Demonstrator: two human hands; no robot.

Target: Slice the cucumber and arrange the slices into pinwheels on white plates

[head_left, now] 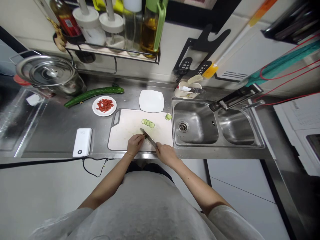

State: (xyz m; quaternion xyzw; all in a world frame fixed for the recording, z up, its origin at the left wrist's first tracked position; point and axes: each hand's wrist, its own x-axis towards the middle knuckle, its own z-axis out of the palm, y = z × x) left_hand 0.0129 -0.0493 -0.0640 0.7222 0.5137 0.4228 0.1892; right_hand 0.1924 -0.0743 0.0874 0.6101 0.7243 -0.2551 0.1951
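My right hand is closed round the handle of a kitchen knife. The blade points up and left over the white cutting board. Close by the blade, the fingers of my left hand are pinched together at a small dark piece, too small and covered to name. Farther up the board lies a short row of overlapping cucumber slices. A small stack of cucumber slices sits in the board's upper right corner.
Behind the board stands a white square plate. To the left are a plate of small red pieces, a long cucumber, a white power bank and a lidded steel pot. The double sink adjoins the board's right side.
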